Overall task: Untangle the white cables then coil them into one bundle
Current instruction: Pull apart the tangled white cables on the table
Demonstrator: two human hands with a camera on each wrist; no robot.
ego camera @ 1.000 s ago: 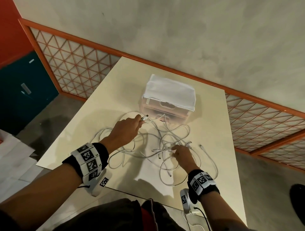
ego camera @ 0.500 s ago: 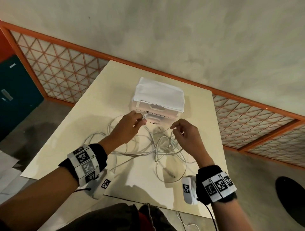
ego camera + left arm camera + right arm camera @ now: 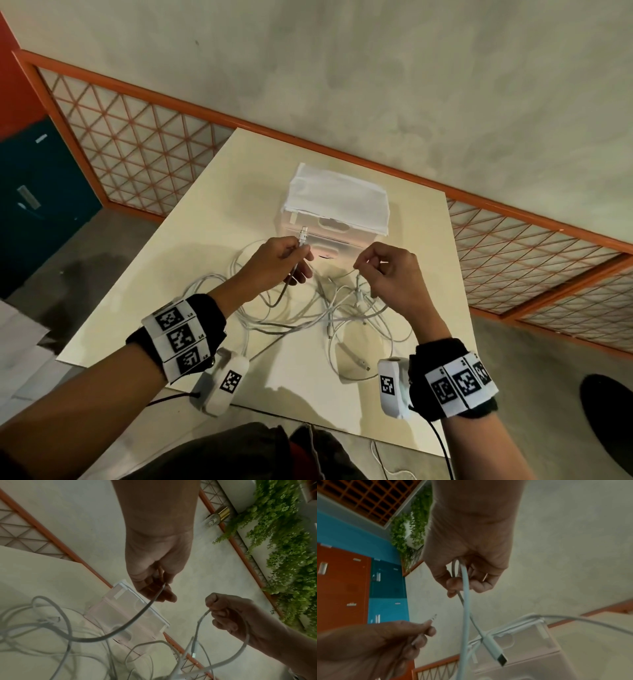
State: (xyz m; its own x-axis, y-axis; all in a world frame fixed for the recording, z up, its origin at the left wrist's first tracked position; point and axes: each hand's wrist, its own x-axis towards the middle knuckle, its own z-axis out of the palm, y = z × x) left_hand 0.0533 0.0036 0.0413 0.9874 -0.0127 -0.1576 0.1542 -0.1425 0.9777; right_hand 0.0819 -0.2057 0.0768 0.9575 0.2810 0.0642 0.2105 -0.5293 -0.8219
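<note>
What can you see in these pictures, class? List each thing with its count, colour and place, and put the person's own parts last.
White cables: several, count unclear, white, tangled on the table before the box.
Table: one, cream, against the wall.
Box: one, clear with a white top, far side of the table.
Lattice panels: orange frames, along the wall's foot.
Lockers: orange and blue, left of the table.
Hanging plants: green, up the wall.
Left hand: pinches a cable near its plug.
Right hand: holds a cable loop.

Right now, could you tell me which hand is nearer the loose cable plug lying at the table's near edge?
Right hand: raised just beyond the plug. Left hand is farther left.
</note>
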